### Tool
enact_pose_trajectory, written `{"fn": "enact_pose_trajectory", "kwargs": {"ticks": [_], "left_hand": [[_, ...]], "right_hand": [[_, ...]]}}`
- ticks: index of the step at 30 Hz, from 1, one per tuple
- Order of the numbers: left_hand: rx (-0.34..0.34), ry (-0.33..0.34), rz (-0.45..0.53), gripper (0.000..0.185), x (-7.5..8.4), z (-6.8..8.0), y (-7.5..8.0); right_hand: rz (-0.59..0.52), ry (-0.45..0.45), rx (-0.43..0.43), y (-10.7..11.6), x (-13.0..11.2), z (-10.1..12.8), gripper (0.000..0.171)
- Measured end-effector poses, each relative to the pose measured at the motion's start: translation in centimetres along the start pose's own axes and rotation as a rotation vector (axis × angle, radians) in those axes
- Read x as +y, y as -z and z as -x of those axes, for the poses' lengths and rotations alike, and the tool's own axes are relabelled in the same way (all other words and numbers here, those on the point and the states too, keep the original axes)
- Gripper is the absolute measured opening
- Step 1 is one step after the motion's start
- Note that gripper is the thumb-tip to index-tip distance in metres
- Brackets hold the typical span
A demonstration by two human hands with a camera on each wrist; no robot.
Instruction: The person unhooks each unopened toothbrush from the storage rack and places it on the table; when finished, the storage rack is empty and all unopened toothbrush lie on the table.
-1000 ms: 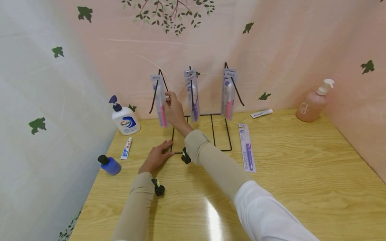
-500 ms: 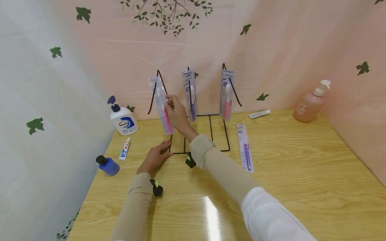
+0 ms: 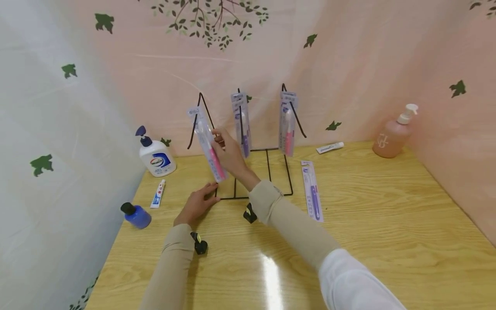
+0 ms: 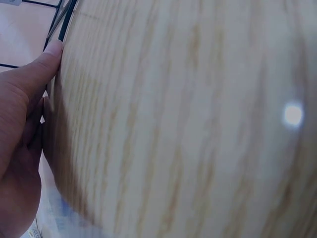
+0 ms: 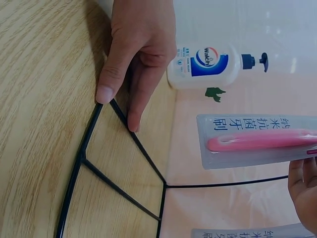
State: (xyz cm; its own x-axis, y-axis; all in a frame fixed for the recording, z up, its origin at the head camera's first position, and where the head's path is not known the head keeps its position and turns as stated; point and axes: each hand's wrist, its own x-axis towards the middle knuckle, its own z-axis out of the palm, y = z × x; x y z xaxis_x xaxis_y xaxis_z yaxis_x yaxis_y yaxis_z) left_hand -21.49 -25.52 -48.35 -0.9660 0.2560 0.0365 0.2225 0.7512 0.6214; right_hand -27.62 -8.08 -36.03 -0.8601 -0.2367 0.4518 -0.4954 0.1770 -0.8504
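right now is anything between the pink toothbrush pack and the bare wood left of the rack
Nothing visible. The right hand holds the pink toothbrush pack clear of the wire rack; only the left hand rests at the rack's base below.

Right hand (image 5: 303, 191) cut off at right wrist frame edge; only fingertips show. Left hand (image 4: 20, 139) cropped by the left wrist frame. Print on pink toothbrush pack (image 3: 207, 144) illegible; tabletop (image 4: 188, 124) possibly motion-blurred.
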Motion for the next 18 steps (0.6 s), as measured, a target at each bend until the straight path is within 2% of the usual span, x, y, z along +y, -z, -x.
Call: {"fn": "enact_pose_trajectory", "kwargs": {"ticks": [10,18], "left_hand": [[-0.003,-0.004,0.010,0.054,0.3,0.2,0.0],[0.002,-0.012,0.010,0.054,0.4,0.3,0.0]], "right_hand": [[0.032,0.005,-0.051,1.0,-0.3,1.1,0.031],[0.009,0.067,-0.102,1.8,-0.6,2.0,0.031]]}}
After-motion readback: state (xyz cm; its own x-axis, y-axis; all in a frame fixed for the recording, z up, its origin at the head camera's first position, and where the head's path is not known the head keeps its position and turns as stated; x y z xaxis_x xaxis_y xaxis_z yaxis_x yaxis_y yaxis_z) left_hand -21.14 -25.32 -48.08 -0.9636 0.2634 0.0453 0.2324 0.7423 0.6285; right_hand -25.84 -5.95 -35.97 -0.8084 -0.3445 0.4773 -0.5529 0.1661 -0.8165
